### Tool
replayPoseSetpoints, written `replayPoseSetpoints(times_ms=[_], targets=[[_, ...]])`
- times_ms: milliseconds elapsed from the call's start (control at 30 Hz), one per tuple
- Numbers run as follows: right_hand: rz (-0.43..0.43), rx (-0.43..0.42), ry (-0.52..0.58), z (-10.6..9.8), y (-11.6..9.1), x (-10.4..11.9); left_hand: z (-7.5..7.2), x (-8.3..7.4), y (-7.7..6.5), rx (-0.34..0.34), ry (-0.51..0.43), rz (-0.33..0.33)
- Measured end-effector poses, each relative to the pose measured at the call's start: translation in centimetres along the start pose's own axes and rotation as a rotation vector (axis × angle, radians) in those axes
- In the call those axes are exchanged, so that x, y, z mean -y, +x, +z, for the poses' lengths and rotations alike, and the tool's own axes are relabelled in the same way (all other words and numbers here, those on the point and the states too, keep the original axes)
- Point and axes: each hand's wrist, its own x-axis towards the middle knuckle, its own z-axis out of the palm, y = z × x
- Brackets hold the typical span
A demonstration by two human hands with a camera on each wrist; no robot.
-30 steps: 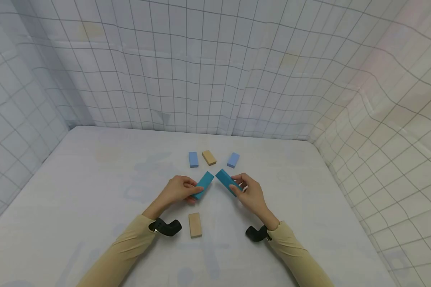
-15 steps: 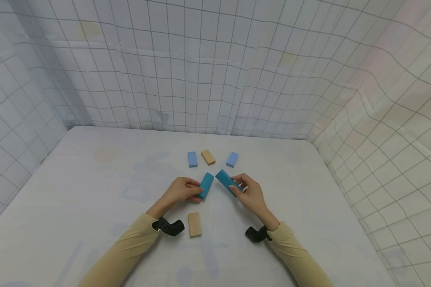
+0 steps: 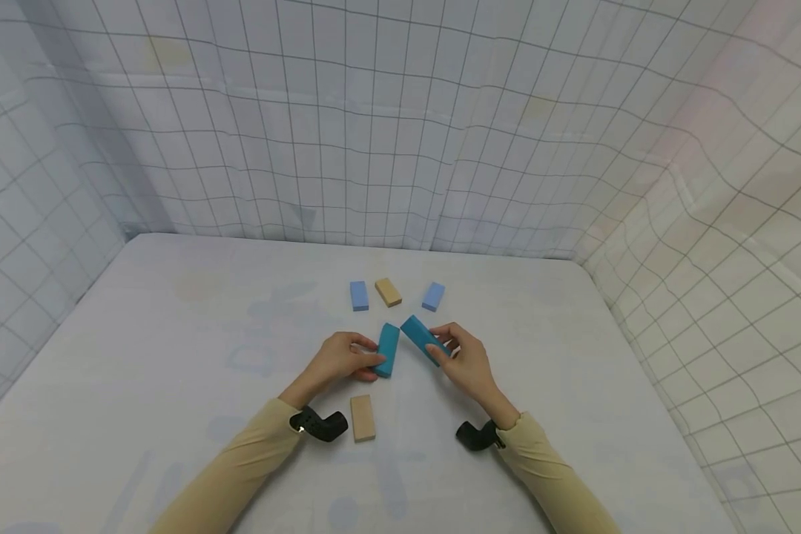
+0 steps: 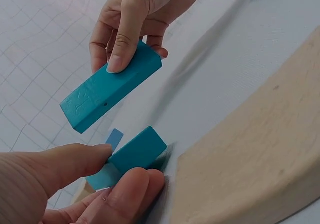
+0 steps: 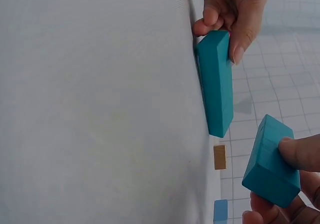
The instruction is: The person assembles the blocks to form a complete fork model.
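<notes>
Your left hand (image 3: pixel 343 357) pinches left block (image 3: pixel 389 345), right hand (image 3: pixel 467 362) pinches right block (image 3: pixel 419 335), each by near end, presumably keeping far ends uncovered. Far ends near each other, not touching. Right block raised off table (image 3: pixel 173 356); left block's contact unclear. Both teal, long, crisp-edged; right block carries dark speck.

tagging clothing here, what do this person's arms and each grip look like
The left sleeve and right sleeve are long, plain and yellowish-tan. The left wrist camera and right wrist camera are black and curved. Left grip and right grip are ungloved.
</notes>
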Motion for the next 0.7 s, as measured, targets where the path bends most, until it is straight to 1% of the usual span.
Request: replayPoseSetpoints(times_ms=[200, 400, 600, 700], targets=[[0.004, 0.005, 0.003, 0.06, -0.06, 0.05, 0.36, -0.14, -0.03, -0.029, 0.081, 0.046], [0.005, 0.005, -0.002, 0.10, -0.13, 0.10, 0.53, -0.23, -0.08, -0.044, 0.127, 0.071], [0.009, 0.007, -0.005, 0.13, -0.15, 0.20, 0.60, -0.40, -0.25, -0.043, 0.125, 0.092], [0.011, 0.011, -0.004, 0.12, -0.12, 0.35, 0.62, -0.28, -0.28, -0.043, 0.121, 0.116]])
